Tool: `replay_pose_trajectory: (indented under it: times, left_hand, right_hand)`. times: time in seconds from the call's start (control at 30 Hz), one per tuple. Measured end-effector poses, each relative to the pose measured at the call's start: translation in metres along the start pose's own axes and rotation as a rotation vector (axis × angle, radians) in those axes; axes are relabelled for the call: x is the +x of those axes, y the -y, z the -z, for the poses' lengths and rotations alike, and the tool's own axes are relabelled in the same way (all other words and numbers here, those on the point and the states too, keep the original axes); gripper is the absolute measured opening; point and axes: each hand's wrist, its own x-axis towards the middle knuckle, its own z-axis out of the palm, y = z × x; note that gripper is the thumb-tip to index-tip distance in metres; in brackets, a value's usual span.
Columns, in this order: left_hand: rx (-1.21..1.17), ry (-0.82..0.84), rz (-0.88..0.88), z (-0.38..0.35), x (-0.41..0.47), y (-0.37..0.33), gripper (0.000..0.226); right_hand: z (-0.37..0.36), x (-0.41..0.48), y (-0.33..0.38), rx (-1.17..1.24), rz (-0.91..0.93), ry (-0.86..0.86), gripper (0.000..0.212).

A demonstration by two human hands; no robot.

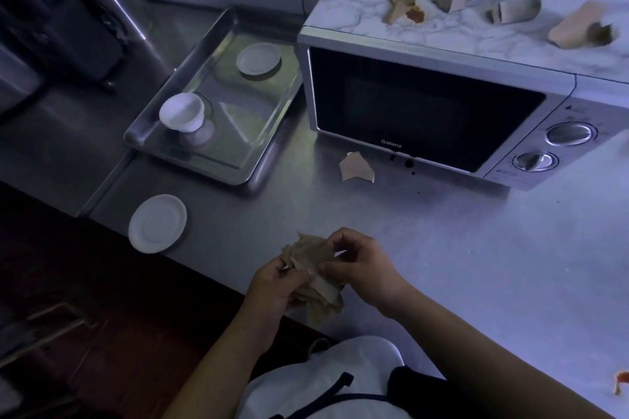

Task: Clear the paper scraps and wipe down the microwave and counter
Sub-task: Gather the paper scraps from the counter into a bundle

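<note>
Both hands, left (pixel 275 286) and right (pixel 360 264), pinch a loose wad of scraps (pixel 315 277) over the counter's (pixel 442 248) near edge, where slack fingers could likely drop pieces to the floor.

We see a brushed-metal tabletop (pixel 442 231), matt and smooth, and a glossy steel tray (pixel 190 160) that mirrors the white cup (pixel 183 111). Crumpled brown paper scraps (pixel 315 262) look rough; the microwave (pixel 425 112) has a glossy dark door and marble-patterned top.
</note>
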Motion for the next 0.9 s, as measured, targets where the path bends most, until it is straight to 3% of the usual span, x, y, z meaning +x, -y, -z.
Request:
replay_pose_trajectory:
  times: [0.07,0.27,0.4,0.5,0.63,0.8,0.9]
  left_hand:
    - [-0.037,-0.073,0.013,0.005,-0.002,0.004,0.021]
    - [-0.140,-0.234,0.035,0.025,-0.014,0.006,0.017]
    - [-0.154,-0.314,0.034,0.031,-0.023,0.008,0.018]
    - [-0.128,-0.353,0.051,0.035,-0.033,0.017,0.021]
    - [-0.169,-0.424,0.056,0.045,-0.047,0.030,0.024]
    - [-0.213,-0.430,0.052,0.055,-0.048,0.032,0.024]
    - [-0.210,-0.367,0.014,0.057,-0.037,0.024,0.025]
  right_hand:
    - [0.003,0.009,-0.002,-0.048,0.002,-0.032,0.014]
    - [0.064,0.095,-0.005,-0.590,-0.063,-0.533,0.029]
    - [0.073,0.154,-0.022,-0.941,-0.233,-0.580,0.058]
    - [0.055,0.186,-0.029,-0.902,-0.314,-0.684,0.061]
    - [0.040,0.217,-0.025,-0.862,-0.343,-0.798,0.048]
    - [0.036,0.212,-0.034,-0.873,-0.323,-0.751,0.045]
    - [0.039,0.179,-0.041,-0.858,-0.207,-0.625,0.031]
